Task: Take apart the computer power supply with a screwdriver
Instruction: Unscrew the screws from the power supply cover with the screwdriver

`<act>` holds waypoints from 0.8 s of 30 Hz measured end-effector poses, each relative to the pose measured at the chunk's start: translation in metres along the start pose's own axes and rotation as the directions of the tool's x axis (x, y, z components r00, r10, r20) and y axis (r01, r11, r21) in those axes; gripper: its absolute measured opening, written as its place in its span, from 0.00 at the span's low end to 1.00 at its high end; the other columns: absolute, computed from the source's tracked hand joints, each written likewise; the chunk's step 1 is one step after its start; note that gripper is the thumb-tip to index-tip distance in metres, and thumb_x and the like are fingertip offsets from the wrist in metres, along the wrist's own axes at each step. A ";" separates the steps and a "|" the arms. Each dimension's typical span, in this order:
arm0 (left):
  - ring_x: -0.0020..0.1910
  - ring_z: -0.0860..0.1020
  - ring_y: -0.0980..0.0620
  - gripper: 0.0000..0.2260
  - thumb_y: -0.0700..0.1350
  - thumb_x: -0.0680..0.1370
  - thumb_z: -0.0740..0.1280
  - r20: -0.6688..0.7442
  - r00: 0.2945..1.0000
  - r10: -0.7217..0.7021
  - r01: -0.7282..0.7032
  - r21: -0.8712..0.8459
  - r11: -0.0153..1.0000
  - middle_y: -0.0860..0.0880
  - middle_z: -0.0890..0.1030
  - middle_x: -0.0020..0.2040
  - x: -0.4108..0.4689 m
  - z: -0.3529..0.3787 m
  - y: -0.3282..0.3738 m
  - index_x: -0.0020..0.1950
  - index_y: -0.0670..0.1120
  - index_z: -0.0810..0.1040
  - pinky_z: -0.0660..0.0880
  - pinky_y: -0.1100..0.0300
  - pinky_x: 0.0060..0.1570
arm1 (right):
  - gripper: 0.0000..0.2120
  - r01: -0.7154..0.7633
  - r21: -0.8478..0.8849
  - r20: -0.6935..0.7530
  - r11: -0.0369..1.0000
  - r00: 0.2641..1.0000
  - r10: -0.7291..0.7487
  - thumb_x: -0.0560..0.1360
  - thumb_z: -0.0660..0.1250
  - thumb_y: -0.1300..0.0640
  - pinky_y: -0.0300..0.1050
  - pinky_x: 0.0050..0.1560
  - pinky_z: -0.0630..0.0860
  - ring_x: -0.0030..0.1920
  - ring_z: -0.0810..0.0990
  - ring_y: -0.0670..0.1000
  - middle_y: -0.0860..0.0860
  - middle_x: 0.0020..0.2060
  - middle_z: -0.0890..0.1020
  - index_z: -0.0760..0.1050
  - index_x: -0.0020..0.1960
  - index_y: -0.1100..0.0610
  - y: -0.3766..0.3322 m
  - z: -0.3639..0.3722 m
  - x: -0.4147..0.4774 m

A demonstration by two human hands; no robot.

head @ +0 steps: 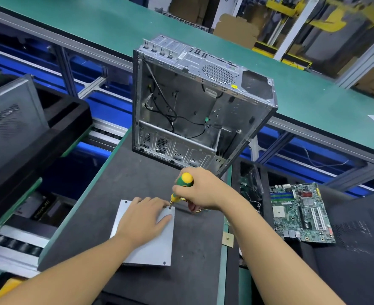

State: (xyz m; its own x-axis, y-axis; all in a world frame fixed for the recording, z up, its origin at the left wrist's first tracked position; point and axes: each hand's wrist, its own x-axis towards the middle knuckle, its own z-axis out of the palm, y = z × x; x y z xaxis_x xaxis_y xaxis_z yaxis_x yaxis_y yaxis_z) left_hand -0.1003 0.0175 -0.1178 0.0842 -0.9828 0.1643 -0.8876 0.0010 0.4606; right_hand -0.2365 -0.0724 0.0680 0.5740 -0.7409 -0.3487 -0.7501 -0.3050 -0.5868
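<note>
Head cam: left hand (145, 213) flat on power supply (146, 243), right hand (200, 189) gripping screwdriver (180, 187) on corner screw (170, 208) (far right); keep shaft vertical, push down hard

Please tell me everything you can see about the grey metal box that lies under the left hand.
The power supply is a flat, pale grey box, seemingly sheet metal, with a plain matte top. Small dark screws or holes show near two corners. It lies flat on the dark mat, before the open computer case. The left hand rests on its top with straight fingers. The screwdriver, gripped by the right hand, touches its far right corner with its tip.
</note>
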 end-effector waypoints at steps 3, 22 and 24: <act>0.45 0.75 0.59 0.09 0.58 0.76 0.68 -0.054 0.996 -0.073 0.064 -0.157 0.986 0.63 0.82 0.49 0.000 -0.005 0.001 0.55 0.60 0.80 0.64 0.63 0.53 | 0.08 0.010 -0.080 0.007 0.997 1.000 -0.010 0.71 0.66 0.53 0.54 0.36 0.81 0.29 0.82 0.56 0.54 0.31 0.81 0.74 0.44 0.58 -0.002 0.002 0.003; 0.55 0.74 0.56 0.29 0.74 0.73 0.48 0.151 0.987 -0.057 0.026 0.200 0.979 0.63 0.78 0.59 0.007 -0.002 0.004 0.62 0.60 0.74 0.65 0.56 0.55 | 0.13 -0.004 -0.453 0.059 0.892 0.998 0.035 0.76 0.67 0.57 0.48 0.36 0.70 0.41 0.74 0.57 0.54 0.43 0.75 0.62 0.50 0.51 -0.018 -0.011 0.000; 0.55 0.74 0.57 0.30 0.74 0.73 0.49 0.164 0.986 -0.014 -0.017 0.183 0.983 0.64 0.78 0.60 0.009 -0.003 -0.001 0.63 0.60 0.75 0.65 0.56 0.55 | 0.13 0.061 -0.483 0.135 0.874 0.991 0.006 0.75 0.66 0.62 0.50 0.44 0.76 0.46 0.75 0.58 0.54 0.48 0.77 0.63 0.50 0.51 -0.023 -0.014 0.000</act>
State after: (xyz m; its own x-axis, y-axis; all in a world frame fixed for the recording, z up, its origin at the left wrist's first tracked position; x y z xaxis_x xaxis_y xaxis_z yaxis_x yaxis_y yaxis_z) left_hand -0.0973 0.0089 -0.1140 0.0208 -0.9997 0.0127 -0.9568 -0.0162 0.2904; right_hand -0.2240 -0.0735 0.0921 0.6088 -0.6550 -0.4476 -0.7790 -0.6003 -0.1811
